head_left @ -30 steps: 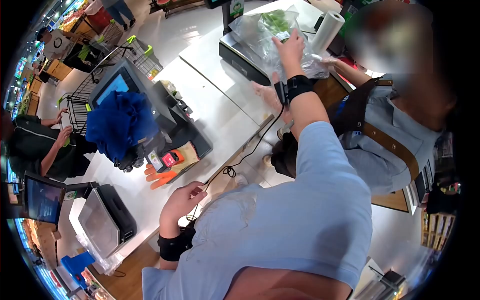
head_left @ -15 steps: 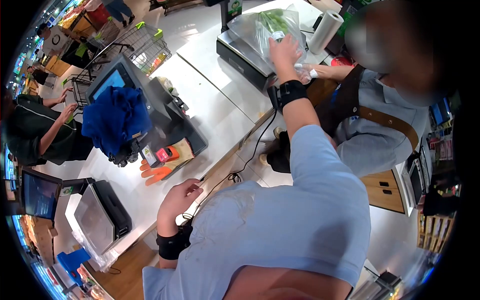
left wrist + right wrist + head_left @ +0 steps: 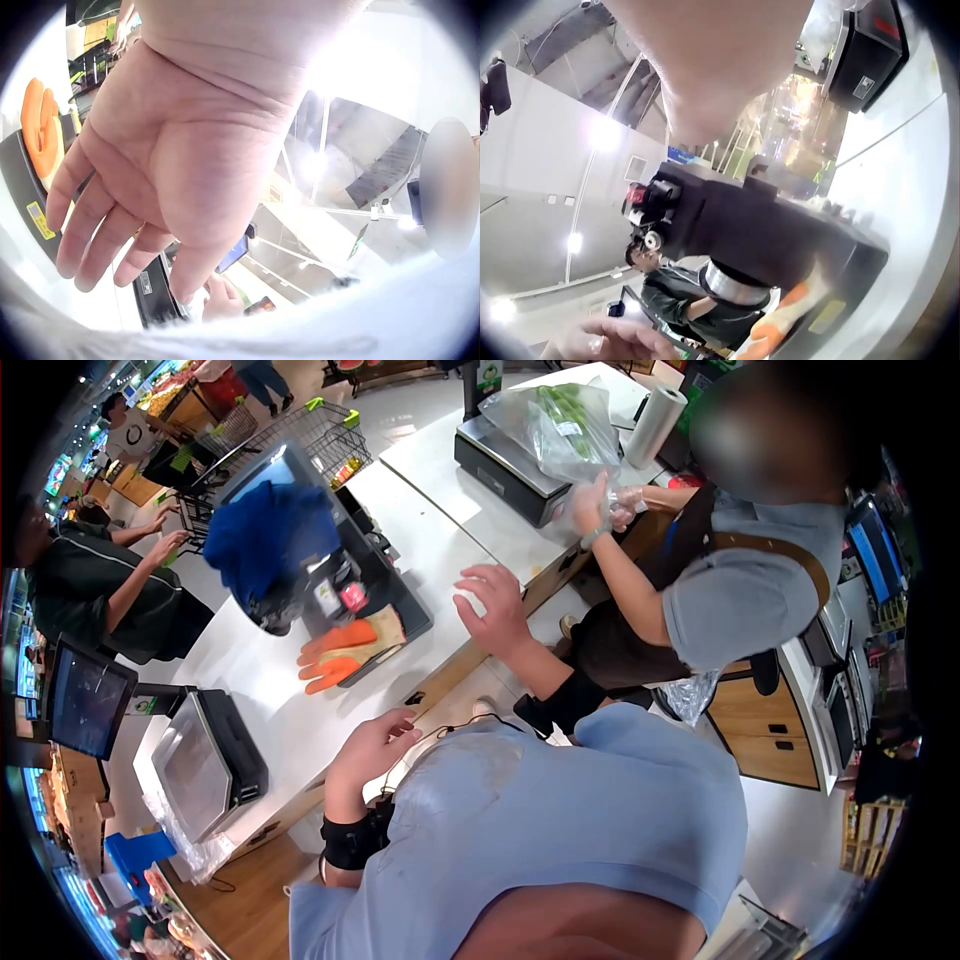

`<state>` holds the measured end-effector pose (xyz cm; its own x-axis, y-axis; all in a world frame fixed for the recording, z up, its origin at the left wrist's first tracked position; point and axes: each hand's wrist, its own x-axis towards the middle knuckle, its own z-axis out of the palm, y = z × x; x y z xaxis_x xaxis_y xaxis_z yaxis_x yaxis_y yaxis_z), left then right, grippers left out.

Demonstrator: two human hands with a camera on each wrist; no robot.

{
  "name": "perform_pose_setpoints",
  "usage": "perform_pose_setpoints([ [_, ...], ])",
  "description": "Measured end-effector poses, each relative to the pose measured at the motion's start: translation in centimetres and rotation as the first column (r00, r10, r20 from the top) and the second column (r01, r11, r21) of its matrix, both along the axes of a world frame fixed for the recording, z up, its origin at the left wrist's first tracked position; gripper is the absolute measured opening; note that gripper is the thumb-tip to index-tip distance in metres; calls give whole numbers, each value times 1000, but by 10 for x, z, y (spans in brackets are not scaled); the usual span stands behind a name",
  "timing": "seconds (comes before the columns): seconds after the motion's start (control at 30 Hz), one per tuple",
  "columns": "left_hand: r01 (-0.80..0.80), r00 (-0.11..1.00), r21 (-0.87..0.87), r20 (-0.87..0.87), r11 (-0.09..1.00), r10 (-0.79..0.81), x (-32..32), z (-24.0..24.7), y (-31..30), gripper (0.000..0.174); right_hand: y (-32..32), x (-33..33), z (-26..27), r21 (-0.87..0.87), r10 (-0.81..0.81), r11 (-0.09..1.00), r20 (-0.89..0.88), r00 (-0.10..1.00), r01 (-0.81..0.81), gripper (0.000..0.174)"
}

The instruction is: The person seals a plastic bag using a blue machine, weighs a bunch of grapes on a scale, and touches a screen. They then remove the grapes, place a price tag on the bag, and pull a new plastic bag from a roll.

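My right hand (image 3: 493,607) is raised over the counter's front edge with nothing in it, its fingers loosely bent. Lower in the head view, my left hand (image 3: 375,748) hangs near my shirt, its fingers relaxed and the palm bare in the left wrist view. A clear plastic bag of green vegetables (image 3: 565,420) lies on the far scale (image 3: 500,480), away from both hands. Orange-and-cream work gloves (image 3: 345,650) lie on a black machine base between my hands and the blue cloth (image 3: 265,545).
A worker in an apron (image 3: 690,575) stands at the right, hands close to the bag. A roll of plastic bags (image 3: 655,428) stands beside the far scale. Another scale (image 3: 200,765) with a screen (image 3: 90,695) is at the left. Across the counter, a person (image 3: 110,590) stands near a shopping cart (image 3: 320,445).
My right hand has left the bag on the scale and drawn back toward me. The worker's hands now show beside the bag. My left hand has stayed about where it was.
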<state>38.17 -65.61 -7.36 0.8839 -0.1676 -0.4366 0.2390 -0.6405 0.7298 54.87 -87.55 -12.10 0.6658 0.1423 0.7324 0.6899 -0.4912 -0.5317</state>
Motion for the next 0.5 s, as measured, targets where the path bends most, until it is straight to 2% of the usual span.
perform_pose_setpoints([
  [0.13, 5, 1000, 7, 21, 1000, -5, -48, 2, 16, 42, 13, -48, -2, -33, 78, 996, -33, 996, -79, 9],
  [0.27, -66, 995, 11, 72, 998, 65, -109, -8, 33, 37, 37, -99, -1, 43, 115, 993, -30, 993, -114, 6],
  [0.43, -114, 992, -116, 40, 987, 119, -187, -15, 47, 41, 67, -163, -5, 52, 234, 971, -53, 971, -232, 2],
  [0.5, -137, 987, -129, 69, 982, 146, -215, -20, 54, 40, 79, -188, -10, 33, 303, 953, -124, 945, -302, 3],
])
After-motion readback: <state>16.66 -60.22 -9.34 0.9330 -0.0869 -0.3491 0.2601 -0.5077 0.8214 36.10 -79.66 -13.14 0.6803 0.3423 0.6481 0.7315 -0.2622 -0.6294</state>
